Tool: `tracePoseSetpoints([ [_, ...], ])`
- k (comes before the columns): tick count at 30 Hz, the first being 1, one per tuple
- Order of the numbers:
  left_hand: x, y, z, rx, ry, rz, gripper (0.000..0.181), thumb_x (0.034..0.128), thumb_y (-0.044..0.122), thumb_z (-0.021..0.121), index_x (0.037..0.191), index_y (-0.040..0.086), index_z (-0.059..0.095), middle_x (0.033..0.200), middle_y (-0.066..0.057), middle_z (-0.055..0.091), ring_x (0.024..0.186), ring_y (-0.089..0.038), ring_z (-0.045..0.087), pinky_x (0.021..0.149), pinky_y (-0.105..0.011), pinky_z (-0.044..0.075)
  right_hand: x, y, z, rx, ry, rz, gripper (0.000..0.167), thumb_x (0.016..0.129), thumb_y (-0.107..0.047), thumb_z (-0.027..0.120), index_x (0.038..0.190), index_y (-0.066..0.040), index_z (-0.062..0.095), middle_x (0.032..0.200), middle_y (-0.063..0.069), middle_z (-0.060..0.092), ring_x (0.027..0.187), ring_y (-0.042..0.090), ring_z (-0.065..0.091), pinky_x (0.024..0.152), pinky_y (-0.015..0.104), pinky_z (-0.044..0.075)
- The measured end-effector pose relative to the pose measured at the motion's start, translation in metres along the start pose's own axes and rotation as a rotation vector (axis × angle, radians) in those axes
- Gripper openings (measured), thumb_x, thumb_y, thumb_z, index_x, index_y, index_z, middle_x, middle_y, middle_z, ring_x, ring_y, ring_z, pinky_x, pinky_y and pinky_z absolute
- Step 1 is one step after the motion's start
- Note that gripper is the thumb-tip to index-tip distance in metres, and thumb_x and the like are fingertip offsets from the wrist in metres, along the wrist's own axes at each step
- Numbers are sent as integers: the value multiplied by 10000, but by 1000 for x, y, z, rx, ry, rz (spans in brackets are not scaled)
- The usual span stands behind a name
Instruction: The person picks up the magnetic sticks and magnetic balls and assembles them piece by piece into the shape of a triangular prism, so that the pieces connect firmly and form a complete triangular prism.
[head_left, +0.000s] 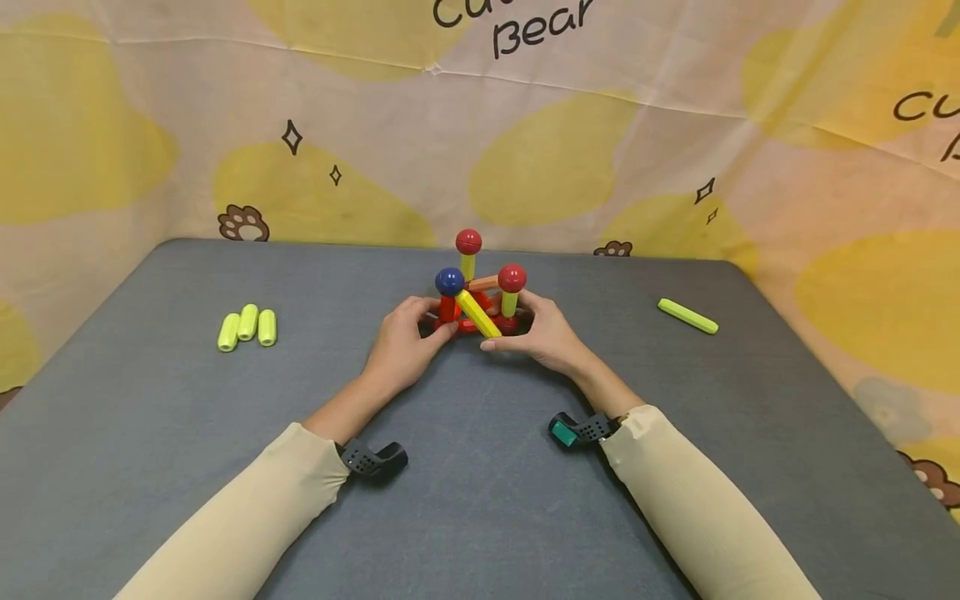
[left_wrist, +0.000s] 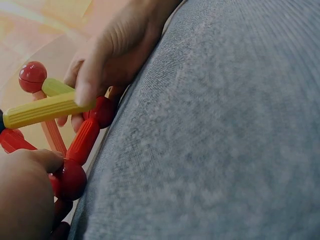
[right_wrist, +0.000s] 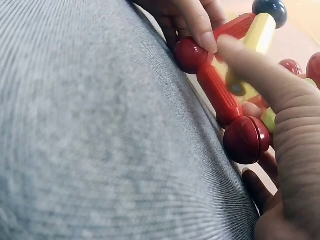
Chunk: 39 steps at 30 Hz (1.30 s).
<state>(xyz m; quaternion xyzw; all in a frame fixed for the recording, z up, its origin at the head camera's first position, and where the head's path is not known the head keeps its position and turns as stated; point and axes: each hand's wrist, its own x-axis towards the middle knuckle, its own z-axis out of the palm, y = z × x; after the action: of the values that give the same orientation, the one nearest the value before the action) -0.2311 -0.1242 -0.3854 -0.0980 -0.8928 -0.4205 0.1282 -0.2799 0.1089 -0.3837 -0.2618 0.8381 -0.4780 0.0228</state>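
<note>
Far left, three short lime sticks [head_left: 248, 322] bunch on the table [head_left: 480, 483]; grey top stretches to the left hand [head_left: 402, 340], curled onto the base of the ball-and-stick frame [head_left: 483, 284], which stands mid-table, near the back edge, patterned cloth [head_left: 375, 125] beyond. The right hand [head_left: 553, 333] grips the frame's right corner, thumb over the slanting yellow stick [left_wrist: 45, 110]. More tabletop, then one long lime stick [head_left: 687, 317] toward the side edge.
</note>
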Motion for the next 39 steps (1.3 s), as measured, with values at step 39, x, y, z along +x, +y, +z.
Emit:
tracePoseSetpoints([
  [39,1,2,-1,4,-21,-27,386,955,264,697,1267,39,660,1153,-142,672,1065,-296,660,924,-457,544,1,1,2,9,118,-19,328,873,-201,803,1152,-54,711,1112,126,696,870,265,624,739,302,506],
])
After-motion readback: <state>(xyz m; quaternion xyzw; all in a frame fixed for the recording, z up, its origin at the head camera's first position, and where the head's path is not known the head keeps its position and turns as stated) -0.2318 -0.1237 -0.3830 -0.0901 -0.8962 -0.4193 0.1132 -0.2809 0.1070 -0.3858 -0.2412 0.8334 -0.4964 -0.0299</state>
